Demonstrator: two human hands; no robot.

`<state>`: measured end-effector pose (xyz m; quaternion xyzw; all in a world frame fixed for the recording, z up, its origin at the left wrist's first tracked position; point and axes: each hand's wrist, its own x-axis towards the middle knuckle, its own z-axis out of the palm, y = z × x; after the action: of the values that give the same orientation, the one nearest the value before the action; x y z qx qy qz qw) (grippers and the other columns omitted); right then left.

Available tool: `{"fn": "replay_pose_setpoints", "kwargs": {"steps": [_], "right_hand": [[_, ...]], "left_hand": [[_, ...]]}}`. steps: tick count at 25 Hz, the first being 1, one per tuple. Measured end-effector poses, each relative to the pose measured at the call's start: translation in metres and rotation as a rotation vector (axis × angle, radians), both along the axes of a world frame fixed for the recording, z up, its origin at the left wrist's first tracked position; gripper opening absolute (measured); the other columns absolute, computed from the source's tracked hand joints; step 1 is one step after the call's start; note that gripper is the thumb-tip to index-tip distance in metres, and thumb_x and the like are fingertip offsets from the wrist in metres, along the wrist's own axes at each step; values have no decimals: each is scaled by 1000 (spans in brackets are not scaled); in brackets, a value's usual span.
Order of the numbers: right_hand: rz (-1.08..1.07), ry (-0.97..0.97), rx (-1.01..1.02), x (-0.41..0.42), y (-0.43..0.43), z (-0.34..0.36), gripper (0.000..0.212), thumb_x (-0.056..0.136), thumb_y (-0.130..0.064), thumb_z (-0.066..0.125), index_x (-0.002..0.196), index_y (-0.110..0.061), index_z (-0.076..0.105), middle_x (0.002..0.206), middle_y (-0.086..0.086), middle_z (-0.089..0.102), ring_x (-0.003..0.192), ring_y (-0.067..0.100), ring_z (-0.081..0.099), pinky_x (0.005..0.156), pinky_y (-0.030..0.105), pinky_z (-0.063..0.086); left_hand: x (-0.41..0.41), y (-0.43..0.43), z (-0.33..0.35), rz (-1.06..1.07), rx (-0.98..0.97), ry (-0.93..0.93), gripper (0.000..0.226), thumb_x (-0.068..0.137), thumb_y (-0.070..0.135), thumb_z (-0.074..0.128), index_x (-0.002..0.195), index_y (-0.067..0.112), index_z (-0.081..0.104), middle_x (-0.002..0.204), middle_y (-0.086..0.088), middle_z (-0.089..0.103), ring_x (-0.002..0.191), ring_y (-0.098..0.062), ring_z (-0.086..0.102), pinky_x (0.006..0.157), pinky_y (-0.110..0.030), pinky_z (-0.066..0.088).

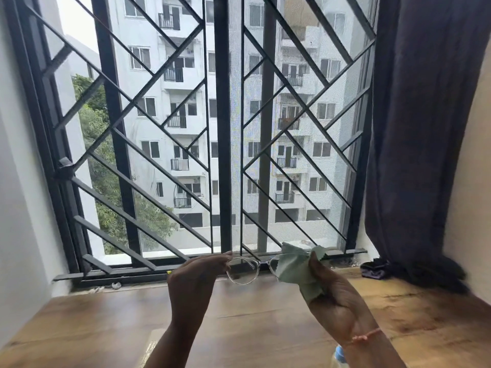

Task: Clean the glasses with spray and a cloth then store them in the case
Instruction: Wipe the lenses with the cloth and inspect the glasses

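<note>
Head view on my feed: a wooden worktop runs up to a black-grilled window, with a white apartment block beyond and a dark curtain hanging over the far right corner. Held up over the far edge, the left hand pinches the clear-framed glasses by one end. The right hand curls round a pale green cloth wrapped over the other lens. I make out a blurred bottle at the near edge.

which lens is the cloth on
The one by the right hand: the green cloth covers it. The lens by the left hand, which pinches the glasses, is bare.
</note>
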<state>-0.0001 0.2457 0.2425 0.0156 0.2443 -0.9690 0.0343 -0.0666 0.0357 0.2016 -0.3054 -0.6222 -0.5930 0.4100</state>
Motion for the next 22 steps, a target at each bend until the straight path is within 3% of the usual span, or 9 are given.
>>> {"fn": "replay_pose_setpoints", "kwargs": {"steps": [2, 6, 8, 10, 12, 14, 16, 19, 22], "right_hand": [[10, -2, -36, -2, -1, -1, 67, 3, 10, 88, 67, 14, 69, 77, 25, 70, 64, 25, 70, 67, 29, 54], [54, 51, -69, 5, -10, 8, 61, 4, 15, 85, 62, 15, 67, 72, 27, 69, 60, 29, 70, 51, 32, 57], [73, 71, -56, 5, -15, 9, 61, 5, 14, 85, 63, 15, 67, 73, 27, 69, 61, 29, 70, 48, 29, 57], [72, 71, -36, 1, -19, 7, 62, 5, 12, 87, 65, 15, 68, 75, 28, 68, 62, 29, 70, 45, 29, 55], [48, 71, -24, -3, -22, 3, 63, 5, 10, 88, 65, 15, 68, 76, 27, 69, 62, 29, 70, 42, 31, 54], [-4, 80, -4, -9, -25, -4, 64, 4, 5, 89, 64, 13, 69, 78, 26, 70, 62, 28, 70, 42, 32, 54], [-45, 73, 32, -19, -26, -14, 68, 5, -1, 92, 68, 12, 70, 83, 26, 70, 67, 32, 70, 45, 31, 55], [-111, 51, 76, -29, -32, -24, 78, 19, -9, 94, 89, 10, 66, 91, 25, 70, 80, 35, 68, 50, 29, 56], [-218, 48, 92, -29, -35, -25, 39, 51, -6, 73, 86, 5, 61, 67, 14, 71, 57, 20, 67, 44, 22, 52]], "left_hand": [[-2, -2, -1, -48, 0, -47, 30, 69, 10, 71, 83, 37, 73, 81, 17, 73, 73, -8, 71, 63, -19, 55], [-12, -4, -4, -110, 41, -201, 18, 69, 26, 69, 82, 36, 75, 83, 11, 74, 74, -14, 72, 62, -31, 59], [-19, -5, -5, -29, -65, -222, 25, 66, 31, 67, 90, 38, 72, 86, 23, 71, 79, -7, 71, 68, -26, 57], [-25, -4, -6, 101, -255, -204, 44, 63, 23, 68, 102, 41, 62, 91, 38, 62, 85, 1, 67, 76, -15, 52], [-28, -4, -2, 213, -360, -215, 49, 62, 8, 70, 105, 31, 65, 99, 24, 67, 92, -7, 67, 82, -11, 47], [-22, -2, 10, 377, -358, -165, 35, 65, -2, 75, 96, 15, 73, 96, -1, 73, 96, -20, 68, 84, -19, 47], [-4, 4, 30, 462, -308, 6, 14, 71, 12, 73, 85, 14, 76, 89, -2, 74, 96, -19, 67, 81, -25, 49], [24, 21, 53, 491, -417, 226, 16, 77, 31, 64, 73, 21, 76, 78, 7, 73, 84, -16, 62, 65, -24, 50], [31, 33, 52, 495, -542, 256, 14, 78, 30, 67, 70, 22, 75, 75, 12, 69, 78, -16, 52, 60, -25, 46]]}}
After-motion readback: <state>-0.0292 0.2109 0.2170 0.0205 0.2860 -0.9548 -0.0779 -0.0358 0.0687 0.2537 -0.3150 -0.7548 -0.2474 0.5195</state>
